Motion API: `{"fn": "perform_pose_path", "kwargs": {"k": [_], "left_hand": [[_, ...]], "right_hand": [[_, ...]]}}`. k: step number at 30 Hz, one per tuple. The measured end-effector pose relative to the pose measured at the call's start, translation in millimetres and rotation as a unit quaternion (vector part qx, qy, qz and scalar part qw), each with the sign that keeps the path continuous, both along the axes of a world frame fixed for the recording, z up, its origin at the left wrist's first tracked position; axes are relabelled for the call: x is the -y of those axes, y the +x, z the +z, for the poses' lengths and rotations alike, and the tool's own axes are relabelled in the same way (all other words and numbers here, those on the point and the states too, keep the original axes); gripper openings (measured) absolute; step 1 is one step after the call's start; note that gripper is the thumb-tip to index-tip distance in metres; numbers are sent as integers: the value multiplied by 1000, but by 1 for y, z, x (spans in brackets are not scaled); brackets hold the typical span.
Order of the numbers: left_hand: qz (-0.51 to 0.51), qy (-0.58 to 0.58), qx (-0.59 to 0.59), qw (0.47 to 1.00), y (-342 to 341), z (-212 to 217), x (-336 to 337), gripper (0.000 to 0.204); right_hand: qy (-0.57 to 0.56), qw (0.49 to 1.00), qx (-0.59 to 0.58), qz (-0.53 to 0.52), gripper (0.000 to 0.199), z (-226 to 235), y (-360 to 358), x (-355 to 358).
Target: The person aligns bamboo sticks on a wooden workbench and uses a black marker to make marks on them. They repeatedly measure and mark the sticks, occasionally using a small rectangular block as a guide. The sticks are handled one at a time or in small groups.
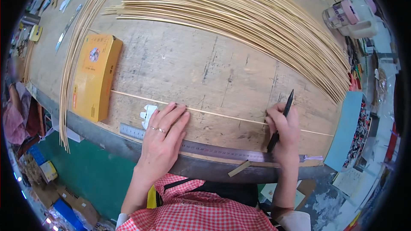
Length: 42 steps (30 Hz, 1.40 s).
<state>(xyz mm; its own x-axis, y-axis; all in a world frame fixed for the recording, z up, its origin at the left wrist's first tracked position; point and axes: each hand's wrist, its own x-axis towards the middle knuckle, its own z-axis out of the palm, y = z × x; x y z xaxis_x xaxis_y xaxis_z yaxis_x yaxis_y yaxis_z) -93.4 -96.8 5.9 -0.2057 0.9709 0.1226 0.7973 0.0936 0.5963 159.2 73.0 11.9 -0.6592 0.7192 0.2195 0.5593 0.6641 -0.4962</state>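
On the counter (171,55), 1 thin pale stick (222,114) lies across the middle, from left to right and a little slanted, so that its right end is nearer. Its left end reaches the side of a yellow box (92,77), and its right end comes near a light blue container (344,124) with small mixed pieces inside.

The left hand (160,143), with a ring on 1 finger, is laid palm down. Its grip is not closed: the fingers are stretched and slightly apart, with their tips at the stick. The thumb is hidden, so I cannot tell its position. The right hand (286,134) has its grip clamped on a black pen (289,100), which stands tilted, and this hand is over the right part of the stick.

Nearer than the stick, a metal ruler (231,152) lies along the near edge, partly covered by the left hand. Just left of this hand is a small white piece (150,114). On the far side there is a wide bundle of sticks (235,21), and a narrower bundle (72,60) lies on the left, beside the yellow box.
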Motion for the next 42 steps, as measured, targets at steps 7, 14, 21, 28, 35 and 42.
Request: {"fn": "perform_pose_path", "kwargs": {"k": [7,14,21,28,35,42], "left_hand": [[7,-52,-15,999,2,-1,3,56],[-3,-46,-32,998,-3,-1,2,58],[-4,-31,-42,999,-4,-9,2,59],[1,-31,-39,999,0,-9,2,60],[8,-15,-44,999,0,-5,3,62],[6,-47,-54,997,-2,-6,10,64]], "right_hand": [[123,992,24,5,34,23,-39,-77],[193,980,50,-25,9,-1,-69,-120],[246,968,-46,-25,22,9,-65,-93],[-66,987,114,95,20,18,-28,-5],[-68,990,103,69,24,3,-21,11],[-105,990,59,77,28,4,-17,17]]}}
